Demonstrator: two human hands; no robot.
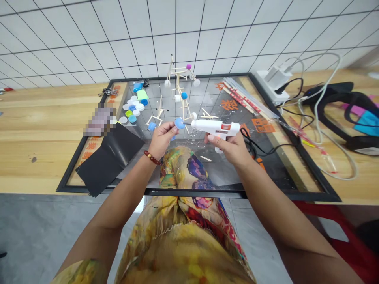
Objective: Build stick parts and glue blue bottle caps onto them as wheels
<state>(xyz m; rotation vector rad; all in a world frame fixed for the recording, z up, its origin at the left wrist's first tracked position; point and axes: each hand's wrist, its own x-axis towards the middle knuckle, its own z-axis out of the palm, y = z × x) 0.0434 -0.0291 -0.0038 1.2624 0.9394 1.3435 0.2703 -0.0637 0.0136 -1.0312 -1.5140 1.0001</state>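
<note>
Between the thumb and fingers of my left hand (162, 138) is a blue bottle cap (179, 123). My right hand (231, 148) is wrapped round a white hot glue gun (214, 128), whose nozzle points left and meets or nearly meets the cap's edge. Just beyond, a stick structure (178, 83) with white, blue and purple caps stands on the glass panel. A smaller stick frame (158, 116) with a blue cap lies left of it. Loose sticks (209, 115) lie behind the glue gun, and a single stick (205, 158) rests nearer to me.
Loose bottle caps (132, 107) cluster at the left, near black sheets (109, 157) and a blurred-out item (99, 121). Wrapped chopsticks (245, 98) lie back right. A power strip (272, 86) with tangled white cables and a black headset strap (340, 114) occupy the right side. A tiled wall stands behind.
</note>
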